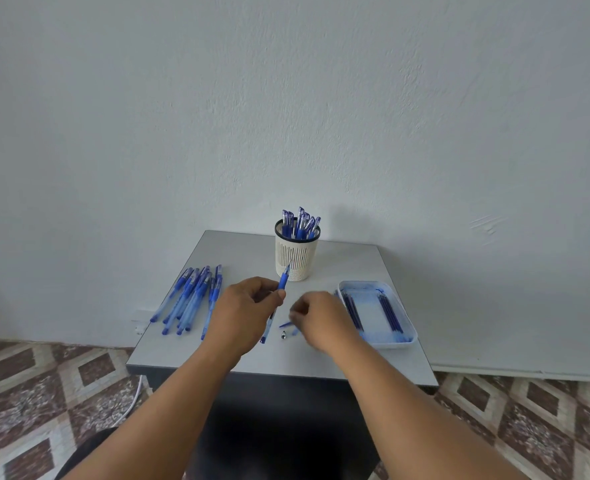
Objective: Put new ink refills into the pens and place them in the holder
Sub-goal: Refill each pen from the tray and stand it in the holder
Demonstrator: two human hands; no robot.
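Observation:
My left hand (243, 308) grips a blue pen (282, 280) whose tip points up toward the cream mesh holder (297, 258). Several capped blue pens stand in that holder. My right hand (321, 315) is blurred, with curled fingers just above a small blue pen part (286, 324) and a tiny metal tip (283, 336) on the table; whether it holds anything I cannot tell. A pile of blue pens (193, 299) lies to the left. A white tray (404, 336) on the right contains dark blue refills (388, 311).
The small grey table (355, 362) stands against a plain white wall. Patterned floor tiles surround it, and a white cable (132, 403) hangs by its left front corner.

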